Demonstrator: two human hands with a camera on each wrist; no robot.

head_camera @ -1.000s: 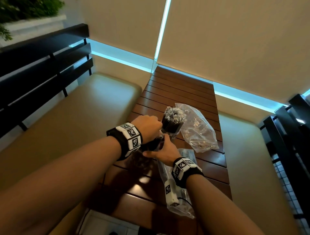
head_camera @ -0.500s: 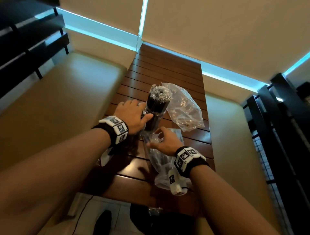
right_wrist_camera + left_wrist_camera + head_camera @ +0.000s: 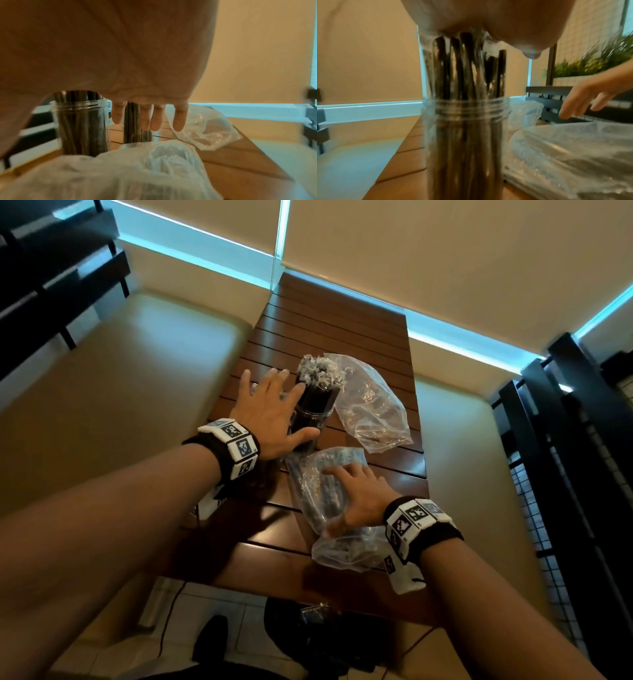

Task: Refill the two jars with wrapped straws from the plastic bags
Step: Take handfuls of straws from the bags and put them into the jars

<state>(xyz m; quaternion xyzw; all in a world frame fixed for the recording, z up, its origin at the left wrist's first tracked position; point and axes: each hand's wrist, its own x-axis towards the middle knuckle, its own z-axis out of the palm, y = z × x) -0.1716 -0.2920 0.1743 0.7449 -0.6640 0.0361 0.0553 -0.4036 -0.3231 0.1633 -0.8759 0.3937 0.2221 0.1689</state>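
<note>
Table (image 3: 342,337) | left hand (image 3: 270,416) now splayed open | right hand (image 3: 363,498) over bag (image 3: 318,494)

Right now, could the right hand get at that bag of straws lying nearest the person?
Probably yes: the right hand hangs open just over the near bag, nothing between them. The jar stands farther off, beside the left hand.

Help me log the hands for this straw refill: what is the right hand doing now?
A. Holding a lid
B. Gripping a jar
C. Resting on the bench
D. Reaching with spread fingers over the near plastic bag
D: the right hand hovers with fingers spread over the near plastic bag and holds nothing.
</note>
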